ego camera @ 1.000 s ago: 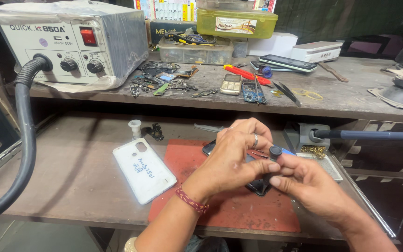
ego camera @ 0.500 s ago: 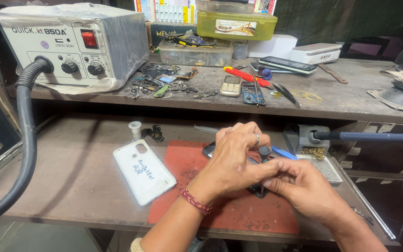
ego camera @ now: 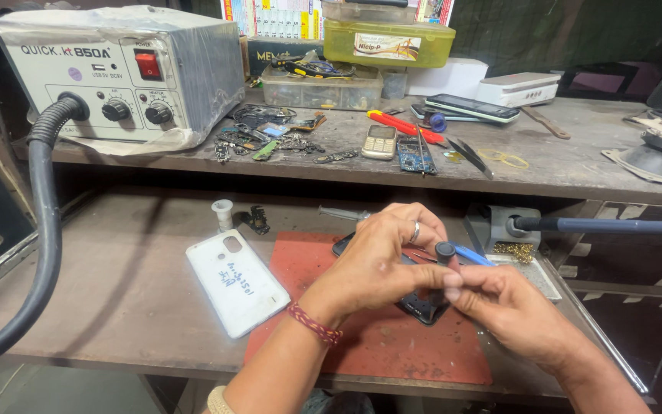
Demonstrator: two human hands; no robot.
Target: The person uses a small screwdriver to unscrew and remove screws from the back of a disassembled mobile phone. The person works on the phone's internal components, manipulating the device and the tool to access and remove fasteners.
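Over the red mat (ego camera: 362,345), left hand (ego camera: 373,264) and right hand (ego camera: 499,307) pinch together on a dark phone frame (ego camera: 423,305), right also gripping a blue-handled screwdriver (ego camera: 461,253), white back cover (ego camera: 237,282) just left, soldering iron (ego camera: 607,225) holstered right.

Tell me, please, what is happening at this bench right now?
A person is working on an opened dark phone over a red mat. The left hand and the right hand meet above it, and a blue-handled screwdriver with a black cap stands between their fingers. A white phone back cover lies left of the mat, and a hot-air station sits on the upper shelf.
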